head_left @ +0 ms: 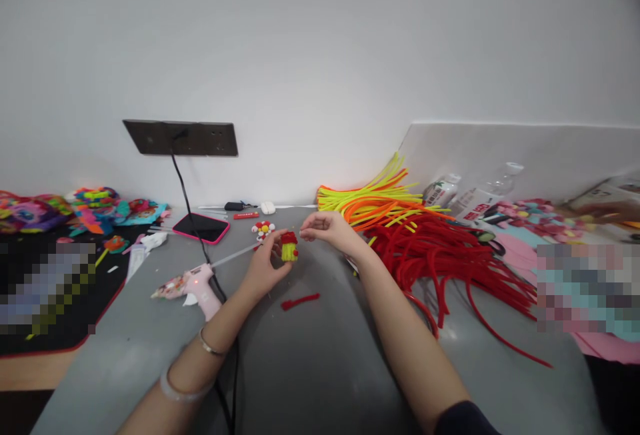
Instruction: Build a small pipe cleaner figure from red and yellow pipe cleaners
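My left hand [265, 265] is closed round a small red and yellow fuzzy pipe-cleaner piece [289, 248], held above the grey table. Just to the right of that piece, my right hand [325, 232] has its fingers curled together in a pinch; whatever lies between the fingertips is too small to make out. Below both hands a short red pipe-cleaner strip [300, 301] rests on the table. A red and white flower with a yellow middle [263, 229] lies behind my left hand.
To the left lies a pink glue gun [195, 286] with its black cord [183, 185] running to a wall socket [181, 138]. A phone [203, 227] is behind it. Bundles of red pipe cleaners [440, 255] and yellow pipe cleaners [367, 198] spread at right, near bottles [503, 182].
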The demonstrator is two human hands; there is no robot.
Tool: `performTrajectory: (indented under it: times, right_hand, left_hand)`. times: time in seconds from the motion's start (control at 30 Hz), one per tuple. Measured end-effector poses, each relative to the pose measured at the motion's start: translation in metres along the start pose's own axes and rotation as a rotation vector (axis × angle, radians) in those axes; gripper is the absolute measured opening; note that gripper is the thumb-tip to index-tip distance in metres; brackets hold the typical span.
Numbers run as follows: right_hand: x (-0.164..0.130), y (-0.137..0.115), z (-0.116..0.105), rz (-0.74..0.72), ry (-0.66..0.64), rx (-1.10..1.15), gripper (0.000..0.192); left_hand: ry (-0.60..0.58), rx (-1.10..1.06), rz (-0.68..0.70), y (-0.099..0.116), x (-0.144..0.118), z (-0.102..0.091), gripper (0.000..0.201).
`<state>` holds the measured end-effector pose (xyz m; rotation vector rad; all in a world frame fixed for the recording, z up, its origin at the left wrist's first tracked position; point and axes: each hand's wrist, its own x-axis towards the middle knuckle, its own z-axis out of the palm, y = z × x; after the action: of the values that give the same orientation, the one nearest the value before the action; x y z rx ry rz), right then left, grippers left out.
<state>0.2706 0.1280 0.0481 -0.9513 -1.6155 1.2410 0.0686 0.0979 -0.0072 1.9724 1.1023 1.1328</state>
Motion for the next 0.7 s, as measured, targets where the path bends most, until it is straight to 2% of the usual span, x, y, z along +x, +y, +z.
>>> performTrajectory:
  times: [0.2,0.33,0.43,0.7]
  right_hand:
    - [0.0,0.0013,0.0036,-0.059,0.019,-0.061,0.028]
    - [-0.0005,0.0007,0.0038,-0.211,-0.018,-0.252,0.024]
    - [-0.0013,-0.001,0.0062,-0.299,-0.062,-0.303,0.019]
    - [-0.0025,0.0007,0.0098,-0.322,-0.146,-0.297,0.012]
  left_hand:
    - [0.022,-0.016,-0.005,-0.0012,0.001,-0.0005,0.056]
    - [0.012,-0.033,-0.003,-0.0014,0.0007,-0.0001,0.056]
    - [-0.017,-0.043,-0.002,-0.0022,0.0002,0.0006,0.058]
    - [-0.041,-0.063,-0.016,-0.0028,0.0,0.0009,0.058]
